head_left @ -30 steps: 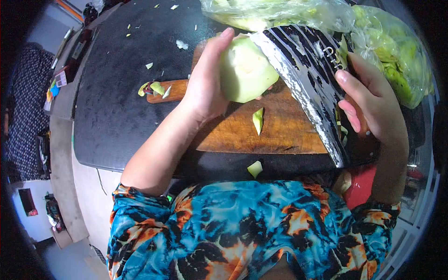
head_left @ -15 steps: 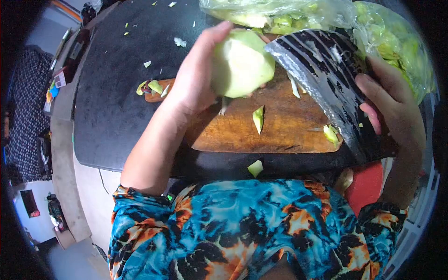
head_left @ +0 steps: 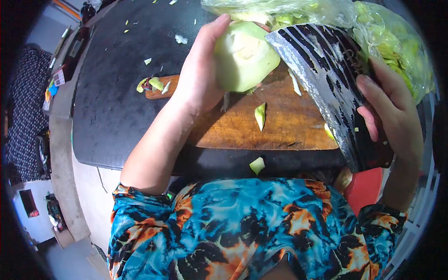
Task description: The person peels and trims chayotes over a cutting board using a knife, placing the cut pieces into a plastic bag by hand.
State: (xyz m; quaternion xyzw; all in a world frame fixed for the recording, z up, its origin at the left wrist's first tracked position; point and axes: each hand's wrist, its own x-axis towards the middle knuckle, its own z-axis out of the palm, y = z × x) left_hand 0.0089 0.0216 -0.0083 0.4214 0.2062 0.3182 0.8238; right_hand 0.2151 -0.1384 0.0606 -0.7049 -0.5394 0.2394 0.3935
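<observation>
My left hand (head_left: 200, 70) is closed round a pale green peeled vegetable (head_left: 245, 60), with the thumb along its upper side and a flat face turned up. In my right hand (head_left: 396, 102) is a broad kitchen knife (head_left: 317, 74) with a worn black coating; its handle is mostly hidden by the fingers. The blade's far corner lies right beside the vegetable, and whether they touch I cannot tell. Both are above a wooden cutting board (head_left: 294, 133). A green peel scrap (head_left: 260, 116) lies on the board below the vegetable.
Plastic bags with green pieces (head_left: 326, 11) (head_left: 392, 51) stand behind the board and at right. Scraps (head_left: 154, 84) rest on the board's handle at left. Another scrap (head_left: 256, 165) sits at the near edge of the black table (head_left: 116, 116). A red seat (head_left: 366, 189) shows below.
The vegetable has tipped and moved slightly right in my left hand, so its flat face shows more clearly. The knife's far end has risen a little while its near end has swung left and down.
</observation>
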